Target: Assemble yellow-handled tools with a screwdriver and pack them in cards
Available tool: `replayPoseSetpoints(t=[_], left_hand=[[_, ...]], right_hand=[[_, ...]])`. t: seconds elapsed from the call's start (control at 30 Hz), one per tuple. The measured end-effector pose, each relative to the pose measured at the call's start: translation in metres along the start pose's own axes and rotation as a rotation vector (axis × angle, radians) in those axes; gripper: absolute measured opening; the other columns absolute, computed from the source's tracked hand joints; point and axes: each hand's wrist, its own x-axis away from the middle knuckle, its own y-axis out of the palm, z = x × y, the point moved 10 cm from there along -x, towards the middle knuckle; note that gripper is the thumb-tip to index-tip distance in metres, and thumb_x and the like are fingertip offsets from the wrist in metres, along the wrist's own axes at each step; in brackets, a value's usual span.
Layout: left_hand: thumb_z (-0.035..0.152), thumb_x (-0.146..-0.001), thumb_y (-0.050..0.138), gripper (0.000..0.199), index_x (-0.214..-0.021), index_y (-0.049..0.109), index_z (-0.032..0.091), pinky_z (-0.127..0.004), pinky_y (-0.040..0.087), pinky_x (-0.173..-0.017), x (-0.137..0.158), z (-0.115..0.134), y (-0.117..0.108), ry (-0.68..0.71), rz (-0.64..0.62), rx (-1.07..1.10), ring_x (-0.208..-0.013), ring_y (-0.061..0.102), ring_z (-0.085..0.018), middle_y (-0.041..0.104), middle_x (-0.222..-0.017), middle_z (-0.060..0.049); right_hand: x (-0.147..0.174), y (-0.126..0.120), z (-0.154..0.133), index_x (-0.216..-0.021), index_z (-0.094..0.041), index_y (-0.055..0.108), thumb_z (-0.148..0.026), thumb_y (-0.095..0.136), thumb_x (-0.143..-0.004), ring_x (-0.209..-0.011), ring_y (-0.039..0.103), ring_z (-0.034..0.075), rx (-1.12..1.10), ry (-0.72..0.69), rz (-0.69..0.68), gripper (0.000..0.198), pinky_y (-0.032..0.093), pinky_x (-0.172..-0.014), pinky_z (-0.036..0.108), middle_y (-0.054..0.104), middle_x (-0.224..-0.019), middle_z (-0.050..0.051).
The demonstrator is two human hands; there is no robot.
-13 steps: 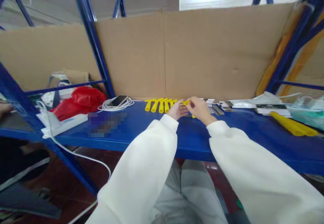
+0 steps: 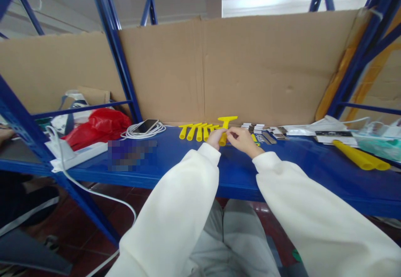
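A yellow T-shaped scraper (image 2: 226,121) stands out between my hands, its wide head pointing toward the cardboard and its round handle end toward me. My left hand (image 2: 215,137) is closed around the handle. From the right, my right hand (image 2: 242,140) has its fingers pinched together at the side of the same handle; its fingertips are partly hidden. To the left of my hands, several more yellow T-shaped scrapers (image 2: 199,133) lie in a row. Just right of my right hand are flat grey strips (image 2: 268,138) and a small yellow-and-dark label (image 2: 259,138).
A phone (image 2: 147,125) rests on a coiled white cable at the left, near a white power strip (image 2: 84,153) and a red bag (image 2: 102,126). Yellow tubes (image 2: 360,156) and packaging (image 2: 336,137) lie right. Cardboard (image 2: 250,68) walls the blue bench's (image 2: 184,168) back.
The yellow scraper has turned so its T-shaped head now faces away from me. My left hand, open before, has closed around the handle. My right hand has shifted slightly left and down.
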Motion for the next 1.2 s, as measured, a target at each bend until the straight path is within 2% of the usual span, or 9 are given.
replayPoseSetpoints(t=[0.13, 0.23, 0.3, 0.4, 0.5, 0.63, 0.7, 1.0, 1.2], left_hand=[[0.01, -0.084, 0.061, 0.01, -0.075, 0.06, 0.014, -0.018, 0.041, -0.044, 0.011, 0.003, 0.006, -0.039, -0.044, -0.179, -0.042, 0.051, -0.007, 0.06, -0.058, 0.002], [0.012, -0.083, 0.065, 0.012, -0.072, 0.06, 0.013, -0.018, 0.042, -0.044, 0.015, 0.007, 0.016, -0.003, -0.124, -0.297, -0.039, 0.048, -0.005, 0.06, -0.058, 0.003], [0.013, -0.081, 0.068, 0.009, -0.075, 0.062, 0.012, -0.018, 0.046, -0.047, 0.018, 0.007, 0.029, 0.027, -0.228, -0.378, -0.04, 0.05, -0.005, 0.061, -0.058, 0.002], [0.012, -0.08, 0.069, 0.009, -0.087, 0.065, 0.012, -0.022, 0.053, -0.054, 0.024, -0.003, 0.044, 0.031, -0.375, -0.542, -0.046, 0.057, -0.008, 0.066, -0.062, 0.001], [0.009, -0.079, 0.065, 0.02, -0.1, 0.066, 0.012, -0.03, 0.058, -0.069, 0.025, -0.005, 0.047, 0.116, -0.385, -0.782, -0.066, 0.068, -0.015, 0.072, -0.078, -0.003], [0.009, -0.08, 0.061, 0.033, -0.112, 0.067, 0.013, -0.034, 0.051, -0.096, 0.026, 0.017, 0.041, 0.426, -0.209, -1.176, -0.108, 0.066, -0.024, 0.072, -0.112, -0.01], [0.007, -0.082, 0.056, 0.04, -0.12, 0.064, 0.013, -0.033, 0.048, -0.1, 0.027, 0.023, 0.036, 0.49, -0.132, -1.287, -0.116, 0.063, -0.025, 0.069, -0.121, -0.012], [0.015, -0.09, 0.048, 0.039, -0.128, 0.059, 0.015, -0.033, 0.047, -0.1, 0.026, 0.027, 0.029, 0.478, -0.054, -1.463, -0.116, 0.063, -0.024, 0.067, -0.125, -0.012], [0.024, -0.09, 0.053, 0.034, -0.121, 0.063, 0.015, -0.04, 0.049, -0.098, 0.024, 0.02, 0.021, 0.398, -0.075, -1.519, -0.115, 0.062, -0.029, 0.068, -0.121, -0.014]], right_hand=[[0.002, -0.017, 0.066, -0.088, -0.017, 0.063, -0.026, 0.048, -0.08, -0.071, 0.063, 0.018, -0.201, 0.412, 0.203, 0.019, 0.049, -0.068, 0.03, 0.069, -0.08, 0.006], [0.014, -0.013, 0.101, -0.104, -0.016, 0.057, -0.027, 0.053, -0.079, -0.069, 0.063, 0.016, -0.375, 0.714, 0.238, 0.027, 0.051, -0.06, 0.027, 0.068, -0.09, 0.006], [0.02, -0.011, 0.108, -0.108, -0.017, 0.053, -0.026, 0.055, -0.08, -0.066, 0.063, 0.014, -0.486, 0.822, 0.248, 0.03, 0.05, -0.054, 0.025, 0.068, -0.096, 0.007], [0.025, -0.021, 0.107, -0.109, -0.018, 0.052, -0.021, 0.052, -0.083, -0.062, 0.063, 0.012, -0.558, 0.876, 0.339, 0.026, 0.049, -0.051, 0.023, 0.068, -0.098, 0.006], [0.025, -0.027, 0.105, -0.1, -0.018, 0.054, -0.02, 0.05, -0.086, -0.056, 0.062, 0.011, -0.556, 0.881, 0.352, 0.015, 0.047, -0.047, 0.02, 0.069, -0.089, 0.005], [0.024, -0.018, 0.101, -0.09, -0.019, 0.054, -0.019, 0.05, -0.087, -0.049, 0.06, 0.01, -0.585, 0.892, 0.266, 0.005, 0.043, -0.042, 0.018, 0.067, -0.072, 0.002], [0.024, -0.012, 0.097, -0.086, -0.018, 0.055, -0.017, 0.05, -0.086, -0.046, 0.058, 0.009, -0.58, 0.877, 0.209, 0.005, 0.042, -0.042, 0.017, 0.066, -0.066, 0.001], [0.008, -0.008, 0.08, -0.072, -0.016, 0.063, -0.019, 0.051, -0.083, -0.043, 0.053, 0.01, -0.262, 0.55, -0.049, 0.016, 0.043, -0.048, 0.021, 0.061, -0.055, -0.001], [0.009, 0.012, 0.071, -0.05, -0.017, 0.06, -0.026, 0.057, -0.078, -0.048, 0.052, 0.012, -0.133, 0.33, -0.355, 0.03, 0.043, -0.052, 0.024, 0.059, -0.05, -0.001]])
